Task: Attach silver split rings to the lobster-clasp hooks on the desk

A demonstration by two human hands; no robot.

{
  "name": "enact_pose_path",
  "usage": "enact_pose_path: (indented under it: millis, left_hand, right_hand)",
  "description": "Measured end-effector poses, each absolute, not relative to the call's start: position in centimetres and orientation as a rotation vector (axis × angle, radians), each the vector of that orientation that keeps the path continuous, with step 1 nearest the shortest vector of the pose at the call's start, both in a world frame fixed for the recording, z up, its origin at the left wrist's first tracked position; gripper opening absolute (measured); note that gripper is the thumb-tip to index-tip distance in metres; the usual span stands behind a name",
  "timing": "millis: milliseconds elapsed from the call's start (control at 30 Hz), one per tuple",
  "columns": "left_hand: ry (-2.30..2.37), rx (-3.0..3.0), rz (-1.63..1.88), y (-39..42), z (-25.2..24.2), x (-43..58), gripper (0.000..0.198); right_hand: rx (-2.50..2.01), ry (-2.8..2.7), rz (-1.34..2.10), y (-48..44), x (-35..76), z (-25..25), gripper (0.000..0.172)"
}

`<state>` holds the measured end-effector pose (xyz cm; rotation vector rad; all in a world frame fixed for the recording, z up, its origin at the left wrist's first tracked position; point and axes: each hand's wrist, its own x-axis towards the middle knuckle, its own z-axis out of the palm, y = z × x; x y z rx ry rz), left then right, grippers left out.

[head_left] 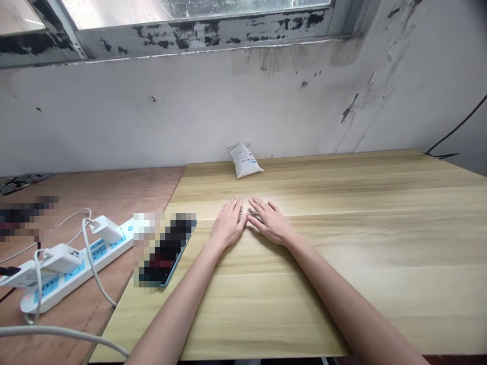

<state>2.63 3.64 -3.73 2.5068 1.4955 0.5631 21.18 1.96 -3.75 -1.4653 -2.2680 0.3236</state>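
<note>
My left hand (228, 224) and my right hand (269, 221) lie flat and palm down on a light wooden tabletop (342, 284), their fingertips close together. Small metal pieces (255, 216) show between my right fingers, and another small metal piece (240, 216) shows by my left fingertips. Their exact kind is hard to tell, and my fingers partly hide them. Neither hand grips anything. Farther off, near the wall, a white printed sachet (245, 160) lies on the tabletop, out of reach of my fingertips.
A phone (166, 251), partly blurred out, lies at the tabletop's left edge. Left of it, a white power strip (76, 266) with plugged-in chargers and cables sits on a lower plywood surface (114, 197). A stained white wall and window rise behind.
</note>
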Motion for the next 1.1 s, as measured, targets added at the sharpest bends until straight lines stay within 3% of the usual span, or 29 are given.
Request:
enact_pose_path:
  millis: [200,400,600,1100]
  left_hand:
    - [1.237,2.509,0.66,3.5,-3.3,1.0,0.043]
    - [1.251,2.407,0.72,3.7,-3.0,0.8,0.036]
    - [1.153,2.431,0.642,3.7,-2.1,-0.2,0.03]
    - [1.167,2.436,0.685,3.8,-1.4,-1.2,0.015]
  right_hand:
    - [-1.299,-2.011,0.586,3.2,24.5,-3.7,0.044]
    - [-1.305,-2.165,0.285,2.4,23.9,-3.5,0.028]
    - [-1.35,-2.24,0.015,2.0,22.9,-3.6,0.023]
    - [-1.385,-2.21,-0.042,1.5,21.9,-3.0,0.013]
